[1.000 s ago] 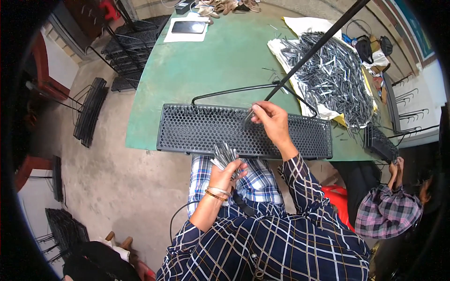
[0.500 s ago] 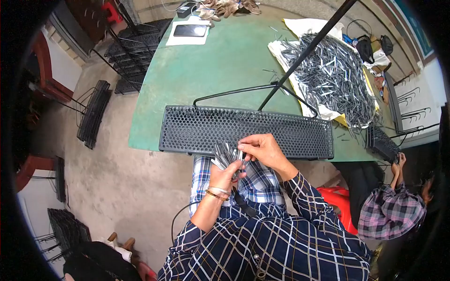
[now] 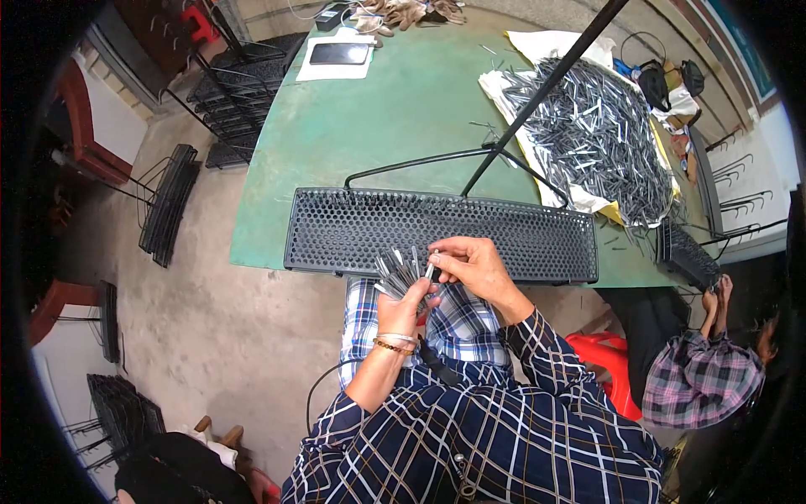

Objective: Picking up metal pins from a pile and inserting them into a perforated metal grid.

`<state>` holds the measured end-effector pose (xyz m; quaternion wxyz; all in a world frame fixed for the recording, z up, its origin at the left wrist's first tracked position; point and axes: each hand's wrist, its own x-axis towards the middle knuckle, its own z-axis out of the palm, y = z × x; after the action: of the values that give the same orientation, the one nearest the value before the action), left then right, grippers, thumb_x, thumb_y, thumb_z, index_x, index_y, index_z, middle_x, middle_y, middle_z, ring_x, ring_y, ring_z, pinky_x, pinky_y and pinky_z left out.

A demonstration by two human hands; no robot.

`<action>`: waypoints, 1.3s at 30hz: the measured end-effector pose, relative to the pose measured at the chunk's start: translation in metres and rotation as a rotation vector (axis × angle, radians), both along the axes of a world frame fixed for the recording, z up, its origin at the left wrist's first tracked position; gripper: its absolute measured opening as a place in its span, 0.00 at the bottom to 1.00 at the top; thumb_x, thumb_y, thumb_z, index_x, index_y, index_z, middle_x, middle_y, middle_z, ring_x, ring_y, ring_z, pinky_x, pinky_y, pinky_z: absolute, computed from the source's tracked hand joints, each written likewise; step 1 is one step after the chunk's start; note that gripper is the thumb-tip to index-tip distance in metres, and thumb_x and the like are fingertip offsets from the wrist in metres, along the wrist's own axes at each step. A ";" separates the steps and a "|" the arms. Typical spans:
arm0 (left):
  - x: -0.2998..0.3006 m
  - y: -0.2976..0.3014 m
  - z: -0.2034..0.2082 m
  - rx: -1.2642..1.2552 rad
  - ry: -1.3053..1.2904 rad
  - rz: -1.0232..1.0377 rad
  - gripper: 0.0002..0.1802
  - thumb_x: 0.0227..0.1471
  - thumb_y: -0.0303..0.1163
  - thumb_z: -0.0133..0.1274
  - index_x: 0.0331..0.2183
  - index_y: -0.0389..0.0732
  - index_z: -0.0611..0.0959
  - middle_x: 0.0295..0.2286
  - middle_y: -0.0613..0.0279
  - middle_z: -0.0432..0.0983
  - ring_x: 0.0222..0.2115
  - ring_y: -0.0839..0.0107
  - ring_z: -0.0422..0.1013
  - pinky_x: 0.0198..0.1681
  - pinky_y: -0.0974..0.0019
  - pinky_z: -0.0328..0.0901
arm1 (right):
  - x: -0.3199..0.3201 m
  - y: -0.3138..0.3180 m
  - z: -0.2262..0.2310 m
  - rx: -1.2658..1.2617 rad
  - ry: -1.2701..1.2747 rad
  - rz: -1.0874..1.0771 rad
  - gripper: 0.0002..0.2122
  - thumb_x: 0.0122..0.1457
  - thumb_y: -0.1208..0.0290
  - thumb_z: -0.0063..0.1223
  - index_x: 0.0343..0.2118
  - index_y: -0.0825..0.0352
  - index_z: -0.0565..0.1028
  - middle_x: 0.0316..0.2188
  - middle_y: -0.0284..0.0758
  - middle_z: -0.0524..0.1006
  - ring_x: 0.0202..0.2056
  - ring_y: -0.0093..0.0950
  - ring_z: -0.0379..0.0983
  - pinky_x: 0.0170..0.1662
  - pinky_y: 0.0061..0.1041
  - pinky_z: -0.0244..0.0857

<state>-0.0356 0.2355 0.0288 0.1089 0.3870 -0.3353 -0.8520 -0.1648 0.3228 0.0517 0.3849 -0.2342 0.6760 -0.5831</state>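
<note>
My left hand (image 3: 401,312) is closed round a bundle of thin grey metal strips (image 3: 396,270), their ends fanned out above the fist. Thumb and forefinger of my right hand (image 3: 477,270) pinch one metal strip at the right side of that bundle. Both hands are over the near edge of a long black perforated metal tray (image 3: 353,227), which lies across the front of the green table. A black wire bracket (image 3: 411,170) and a long dark rod (image 3: 537,101) rise from the tray's far side.
A heap of metal strips (image 3: 596,134) lies on a white sack at the right. A phone (image 3: 339,54) rests on white paper on the green table (image 3: 336,126), near gloves (image 3: 411,12). Another person's hands (image 3: 716,301) work at a similar tray (image 3: 690,256). Black racks (image 3: 168,206) stand left.
The bundle in my left hand has tilted and spread slightly to the left. My right hand has barely shifted, still pinching at the strips.
</note>
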 end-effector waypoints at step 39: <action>0.004 0.003 -0.005 0.099 -0.036 -0.053 0.05 0.46 0.23 0.54 0.29 0.35 0.77 0.27 0.59 0.75 0.27 0.70 0.73 0.29 0.68 0.72 | -0.056 -0.050 -0.015 -0.116 1.211 -0.186 0.06 0.50 0.76 0.55 0.32 0.69 0.76 0.29 0.39 0.76 0.29 0.36 0.74 0.30 0.28 0.67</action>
<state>-0.0312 0.2380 0.0241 0.0610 0.3980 -0.3049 -0.8631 -0.2203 0.2724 0.0366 -0.1335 -0.4846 0.7593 -0.4134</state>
